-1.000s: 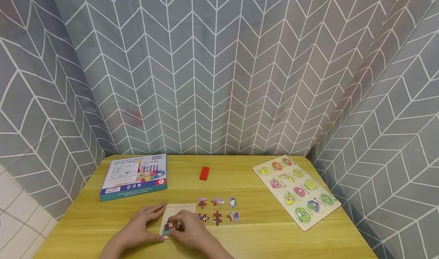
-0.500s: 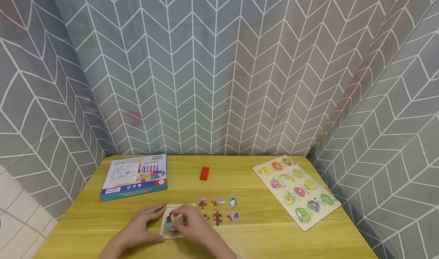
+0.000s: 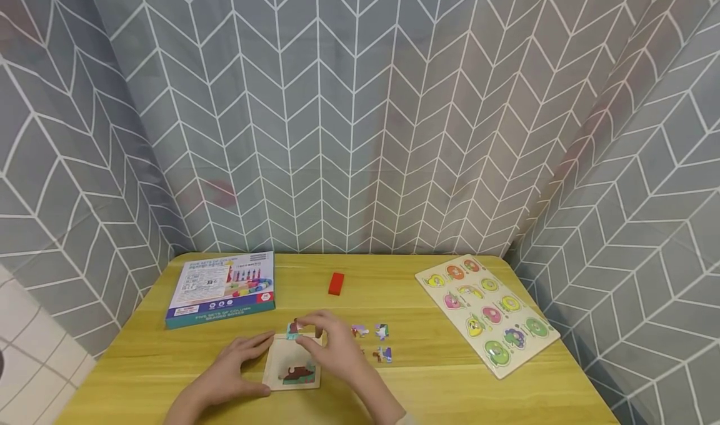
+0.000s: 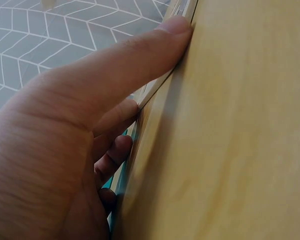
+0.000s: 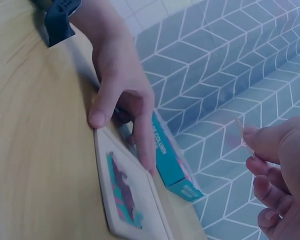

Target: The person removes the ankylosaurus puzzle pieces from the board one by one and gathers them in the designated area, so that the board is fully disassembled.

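Observation:
A small square wooden puzzle tray (image 3: 270,378) lies in front of me, with joined brown and teal jigsaw pieces (image 3: 299,375) in its near right part. My left hand (image 3: 233,365) spans the tray's left side; its thumb touches the near corner and its index finger the far corner, as the right wrist view shows. My right hand (image 3: 334,347) pinches a brown and teal jigsaw piece (image 3: 293,330) between thumb and fingertips. That piece is raised and overlaps the tray's far edge in the head view; the right wrist view shows it edge-on (image 5: 244,139).
Several loose jigsaw pieces (image 3: 382,332) lie right of the tray, some hidden by my right hand. A red block (image 3: 335,284) stands farther back. A boxed bead set (image 3: 222,287) is at the back left, a fruit puzzle board (image 3: 488,312) at the right. A patterned curtain (image 3: 360,131) hangs behind.
My right hand has lifted the brown and teal piece from the tray's near left area and carried it up to the far edge. The left hand has stayed put.

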### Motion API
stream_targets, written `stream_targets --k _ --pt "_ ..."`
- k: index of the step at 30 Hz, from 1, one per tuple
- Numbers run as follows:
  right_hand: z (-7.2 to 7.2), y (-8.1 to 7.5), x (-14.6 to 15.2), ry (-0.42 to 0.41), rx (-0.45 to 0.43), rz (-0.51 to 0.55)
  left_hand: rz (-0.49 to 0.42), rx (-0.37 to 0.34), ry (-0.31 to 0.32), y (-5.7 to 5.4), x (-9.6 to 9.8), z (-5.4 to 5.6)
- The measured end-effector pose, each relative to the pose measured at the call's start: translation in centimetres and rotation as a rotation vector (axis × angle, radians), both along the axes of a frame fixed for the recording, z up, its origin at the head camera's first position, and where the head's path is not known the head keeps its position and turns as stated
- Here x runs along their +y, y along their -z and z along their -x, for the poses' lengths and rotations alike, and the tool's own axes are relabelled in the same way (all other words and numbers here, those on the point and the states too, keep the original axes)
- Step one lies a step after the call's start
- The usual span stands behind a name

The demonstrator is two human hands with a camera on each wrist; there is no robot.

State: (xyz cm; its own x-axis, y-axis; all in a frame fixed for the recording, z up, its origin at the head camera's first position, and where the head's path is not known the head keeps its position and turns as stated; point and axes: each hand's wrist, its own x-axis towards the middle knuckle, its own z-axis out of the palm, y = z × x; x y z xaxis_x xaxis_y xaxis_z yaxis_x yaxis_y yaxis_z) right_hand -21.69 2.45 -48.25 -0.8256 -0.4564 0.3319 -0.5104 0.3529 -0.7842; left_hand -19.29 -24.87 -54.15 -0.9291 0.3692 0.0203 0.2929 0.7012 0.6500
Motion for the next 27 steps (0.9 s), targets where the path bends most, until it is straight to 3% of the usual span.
stream_targets --k 13,20,27 --pt "0.0 1.1 3.6 0.039 0.062 -0.02 0.022 0.034 -0.005 0.1 -0.1 0.7" --pt "-0.7 2.6 6.2 0.073 0.031 -0.011 0.01 0.003 -0.001 0.1 -0.2 0.6" --pt "-1.6 3.6 7.8 0.114 0.11 -0.066 0.006 0.007 0.017 0.2 -0.3 0.3"
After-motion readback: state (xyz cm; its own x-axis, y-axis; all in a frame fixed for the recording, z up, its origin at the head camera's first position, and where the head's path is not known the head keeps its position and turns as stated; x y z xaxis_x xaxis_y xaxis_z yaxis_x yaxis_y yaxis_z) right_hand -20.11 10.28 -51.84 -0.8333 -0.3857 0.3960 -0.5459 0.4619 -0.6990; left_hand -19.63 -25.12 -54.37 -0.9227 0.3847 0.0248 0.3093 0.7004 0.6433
